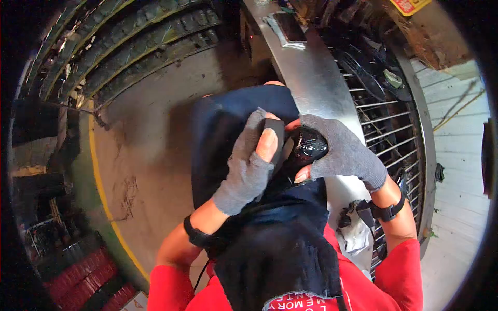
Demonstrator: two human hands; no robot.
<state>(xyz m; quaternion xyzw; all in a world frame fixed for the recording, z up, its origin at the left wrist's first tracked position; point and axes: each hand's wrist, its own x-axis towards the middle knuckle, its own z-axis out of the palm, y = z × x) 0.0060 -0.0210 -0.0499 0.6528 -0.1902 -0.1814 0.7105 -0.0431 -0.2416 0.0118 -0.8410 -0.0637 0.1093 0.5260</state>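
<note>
My left hand [246,160], in a grey fingerless glove, is closed on a dark grey flat strip [275,127], with the thumb pressed along its face. My right hand [340,150], gloved the same way, wraps round a glossy black shoe [310,149] whose rounded, shiny end faces up. The strip is right beside the shoe; whether they touch is hard to make out. Both hands are above a dark navy cloth [228,119] spread over my lap. Much of the shoe is hidden by my fingers and its dark background.
A steel counter [316,78] runs along my right, bearing a dark flat object [289,27] on white cloth. Beyond it is a rack of metal bars [389,132] with dark shoe-like items. Crumpled white and black material [357,228] lies near my right elbow. Shelves [150,46] stand far left.
</note>
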